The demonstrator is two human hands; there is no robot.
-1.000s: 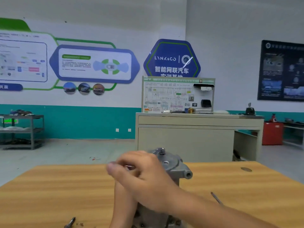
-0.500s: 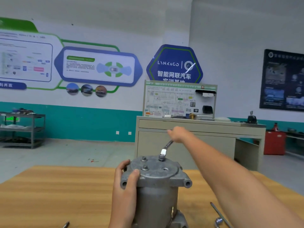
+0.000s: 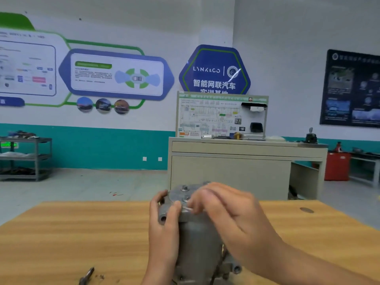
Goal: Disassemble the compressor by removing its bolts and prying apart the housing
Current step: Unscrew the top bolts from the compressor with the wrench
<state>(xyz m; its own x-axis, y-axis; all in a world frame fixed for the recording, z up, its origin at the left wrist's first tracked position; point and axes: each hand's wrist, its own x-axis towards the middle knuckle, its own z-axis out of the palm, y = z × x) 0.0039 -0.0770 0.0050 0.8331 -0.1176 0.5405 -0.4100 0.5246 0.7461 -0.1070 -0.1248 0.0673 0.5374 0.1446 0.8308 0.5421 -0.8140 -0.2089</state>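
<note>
Nearest, at the table's [image 3: 82,233] front edge on the left, lies a small dark metal piece [image 3: 87,275] with a few crumbs beside it. Just right of it the compressor [image 3: 197,239] stands upright on the wood: a dull grey cast cylinder with a lugged foot at its base and a wider round cap on top. A bored ear [image 3: 162,219] juts from the cap's left side, and two bolts [image 3: 184,188] stand up from the cap.

The left hand [image 3: 162,229] grips the housing's left side, thumb hooked over the cap rim. The right hand [image 3: 228,210] hangs over the cap, fingers curled. A thin silvery streak shows at its fingertips, but blur hides whether they hold anything.

Farther off stands a beige cabinet [image 3: 230,167] carrying a wiring display board [image 3: 220,116].
</note>
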